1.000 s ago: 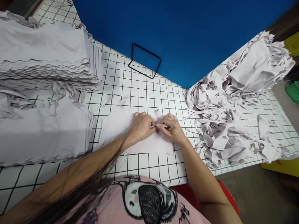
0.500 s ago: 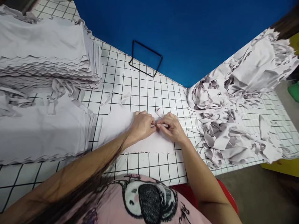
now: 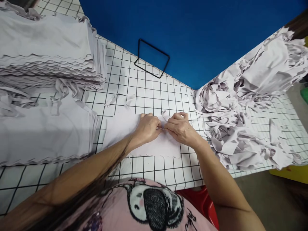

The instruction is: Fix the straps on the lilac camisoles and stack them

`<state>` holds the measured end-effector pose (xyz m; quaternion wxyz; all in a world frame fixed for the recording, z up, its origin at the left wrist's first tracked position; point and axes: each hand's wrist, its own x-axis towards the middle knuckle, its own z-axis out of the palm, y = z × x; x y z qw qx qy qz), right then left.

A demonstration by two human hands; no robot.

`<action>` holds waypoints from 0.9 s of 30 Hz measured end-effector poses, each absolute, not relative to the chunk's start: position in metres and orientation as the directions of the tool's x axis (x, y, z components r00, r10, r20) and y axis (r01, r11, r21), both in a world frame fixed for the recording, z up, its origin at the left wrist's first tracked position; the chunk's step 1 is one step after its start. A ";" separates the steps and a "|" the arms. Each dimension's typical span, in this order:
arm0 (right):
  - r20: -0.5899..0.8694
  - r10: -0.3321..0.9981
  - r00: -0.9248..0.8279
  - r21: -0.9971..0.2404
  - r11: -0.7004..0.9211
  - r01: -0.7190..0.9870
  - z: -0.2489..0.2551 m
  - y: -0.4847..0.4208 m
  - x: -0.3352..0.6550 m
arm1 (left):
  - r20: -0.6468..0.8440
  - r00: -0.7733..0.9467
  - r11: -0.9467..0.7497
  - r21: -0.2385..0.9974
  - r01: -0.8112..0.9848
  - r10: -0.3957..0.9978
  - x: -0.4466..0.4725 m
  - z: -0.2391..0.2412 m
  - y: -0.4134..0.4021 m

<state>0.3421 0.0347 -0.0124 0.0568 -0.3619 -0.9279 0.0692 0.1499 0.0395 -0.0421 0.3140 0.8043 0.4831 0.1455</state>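
A pale strappy garment (image 3: 154,149) lies flat in front of me, with its straps (image 3: 121,99) reaching past its far edge on the left. Over its middle, my left hand (image 3: 148,128) is closed, thumb and fingertips pinching a thin strap (image 3: 160,128) of the same cloth. My right hand (image 3: 180,128) comes in from the other side, its fingers bent together at the strap's end beside the left fingertips. The exact grip of the right fingers is hidden behind the hand. Another short strap loop curls up between the two hands.
Neat stacks of the same garments (image 3: 45,128) stand on the left, with a taller stack (image 3: 45,38) behind. Loose garments (image 3: 231,138) are heaped on the right. A black wire frame (image 3: 154,57) overlaps the far edge of the gridded tabletop (image 3: 141,166), beside a blue surface (image 3: 192,38).
My right hand has turned over the strap, its back now facing up and its fingers more bent. My left hand keeps its pinch in nearly the same place.
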 end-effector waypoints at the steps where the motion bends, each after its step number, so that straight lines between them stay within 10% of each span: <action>1: 0.033 0.656 -0.754 -0.145 0.750 0.646 -0.010 0.036 0.342 | -0.069 0.493 -0.336 0.650 0.682 0.867 0.150 -0.042 0.040; 14: -0.110 0.515 -0.850 0.052 0.857 0.512 0.009 0.057 0.336 | -0.058 0.486 -0.332 0.660 0.674 0.872 0.150 -0.042 0.040; 27: -0.131 0.504 -0.854 -0.029 0.859 0.511 0.011 0.064 0.330 | 0.026 0.508 -0.385 0.686 0.618 0.861 0.148 -0.049 0.039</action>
